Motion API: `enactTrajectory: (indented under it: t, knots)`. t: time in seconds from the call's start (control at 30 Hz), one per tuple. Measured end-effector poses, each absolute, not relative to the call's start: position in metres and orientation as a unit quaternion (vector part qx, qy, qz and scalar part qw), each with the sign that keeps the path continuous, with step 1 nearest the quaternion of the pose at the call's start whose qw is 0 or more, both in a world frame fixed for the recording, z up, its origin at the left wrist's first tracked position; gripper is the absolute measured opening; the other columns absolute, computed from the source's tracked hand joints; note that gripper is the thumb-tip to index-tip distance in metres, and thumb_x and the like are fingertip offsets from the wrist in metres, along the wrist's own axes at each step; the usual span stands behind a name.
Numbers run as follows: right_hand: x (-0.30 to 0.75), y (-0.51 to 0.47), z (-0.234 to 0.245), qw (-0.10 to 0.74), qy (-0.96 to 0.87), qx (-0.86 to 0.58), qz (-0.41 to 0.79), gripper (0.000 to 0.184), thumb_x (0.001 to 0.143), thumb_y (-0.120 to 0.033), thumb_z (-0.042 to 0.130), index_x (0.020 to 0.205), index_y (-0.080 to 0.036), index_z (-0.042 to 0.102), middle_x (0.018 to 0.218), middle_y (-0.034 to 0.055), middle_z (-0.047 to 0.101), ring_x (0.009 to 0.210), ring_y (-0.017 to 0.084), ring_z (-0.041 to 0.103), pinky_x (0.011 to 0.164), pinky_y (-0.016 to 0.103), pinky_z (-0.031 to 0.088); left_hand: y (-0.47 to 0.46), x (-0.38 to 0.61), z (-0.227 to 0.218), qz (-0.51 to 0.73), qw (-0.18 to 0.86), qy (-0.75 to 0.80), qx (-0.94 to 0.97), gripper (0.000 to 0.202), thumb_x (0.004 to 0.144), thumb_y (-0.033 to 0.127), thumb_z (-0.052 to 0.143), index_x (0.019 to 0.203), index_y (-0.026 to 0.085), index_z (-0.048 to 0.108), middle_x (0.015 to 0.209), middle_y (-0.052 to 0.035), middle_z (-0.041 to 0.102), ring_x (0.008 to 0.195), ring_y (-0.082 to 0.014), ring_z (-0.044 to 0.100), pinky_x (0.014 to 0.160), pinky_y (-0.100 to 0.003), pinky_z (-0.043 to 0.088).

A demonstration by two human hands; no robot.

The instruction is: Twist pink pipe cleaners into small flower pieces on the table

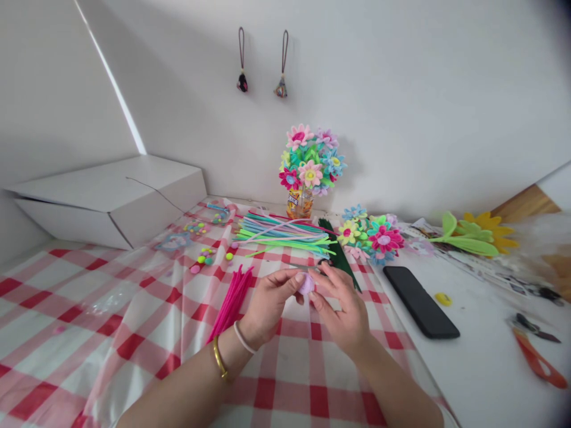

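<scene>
A small, fuzzy lilac pipe-cleaner piece [306,285], bunched into a rounded shape, is held up over the middle of the checked cloth. My left hand [272,303] pinches it from the left between thumb and fingers. From the other side, my right hand [342,306] has its thumb and fingertips on its right edge; my fingers cover part of it. Just behind my fingertips, scissors [324,261] with dark handles show partly. Bright pink pipe cleaners [232,302] lie in a bundle left of my left hand.
Blue, lilac and green pipe cleaners [285,235] lie behind my hands, with dark green stems [341,255] beside them. Pompoms [201,260] are scattered left. Fuzzy flowers fill a jar [300,204]. Rightward lie a phone [419,302], yellow ring [443,299] and orange-handled tool [537,359]. A white box [111,199] stands back left.
</scene>
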State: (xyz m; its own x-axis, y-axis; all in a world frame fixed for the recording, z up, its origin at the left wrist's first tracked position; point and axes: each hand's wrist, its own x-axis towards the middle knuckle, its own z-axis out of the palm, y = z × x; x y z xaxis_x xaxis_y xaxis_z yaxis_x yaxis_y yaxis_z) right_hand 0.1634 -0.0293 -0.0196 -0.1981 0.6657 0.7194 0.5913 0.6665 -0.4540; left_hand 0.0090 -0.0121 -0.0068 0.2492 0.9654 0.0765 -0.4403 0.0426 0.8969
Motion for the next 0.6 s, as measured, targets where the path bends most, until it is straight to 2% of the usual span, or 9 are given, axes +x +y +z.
enactTrajectory:
  t: [0.3, 0.43, 0.5, 0.6]
  knots:
    - [0.1613, -0.0317, -0.0166, 0.497, -0.77, -0.396, 0.066, 0.059, 0.081, -0.014, 0.054, 0.134, -0.026, 0.032, 0.117, 0.0099, 0.058, 0.115, 0.024, 0.05, 0.096, 0.046, 0.042, -0.0125, 0.009, -0.0056, 0.544, 0.649, 0.314, 0.429, 0.017, 0.07, 0.029, 0.067, 0.071, 0.013, 0.068, 0.063, -0.0024, 0.058, 0.059, -0.0108, 0.048, 0.06, -0.027, 0.04]
    - [0.1607, -0.0343, -0.015, 0.52, -0.746, -0.394, 0.133, 0.057, 0.08, -0.016, 0.056, 0.132, -0.025, 0.035, 0.123, 0.012, 0.054, 0.113, 0.025, 0.052, 0.094, 0.045, 0.044, -0.0124, 0.0086, -0.0068, 0.546, 0.646, 0.323, 0.425, 0.017, 0.069, 0.03, 0.068, 0.071, 0.013, 0.068, 0.063, -0.002, 0.058, 0.06, -0.0111, 0.048, 0.062, -0.027, 0.04]
    - [0.1606, -0.0349, -0.0136, 0.528, -0.712, -0.421, 0.193, 0.051, 0.079, -0.021, 0.058, 0.127, -0.023, 0.04, 0.119, 0.0121, 0.057, 0.109, 0.025, 0.055, 0.089, 0.043, 0.048, -0.0121, 0.0083, -0.0074, 0.548, 0.641, 0.327, 0.426, 0.017, 0.069, 0.03, 0.068, 0.073, 0.014, 0.069, 0.065, -0.0022, 0.059, 0.061, -0.0111, 0.048, 0.062, -0.027, 0.039]
    - [0.1604, -0.0339, -0.0102, 0.527, -0.662, -0.457, 0.274, 0.034, 0.076, -0.028, 0.063, 0.109, -0.021, 0.055, 0.101, 0.0089, 0.065, 0.095, 0.023, 0.061, 0.081, 0.039, 0.051, -0.0121, 0.0083, -0.0072, 0.547, 0.638, 0.324, 0.435, 0.016, 0.069, 0.03, 0.068, 0.074, 0.015, 0.07, 0.067, -0.0022, 0.06, 0.061, -0.0106, 0.047, 0.063, -0.026, 0.039]
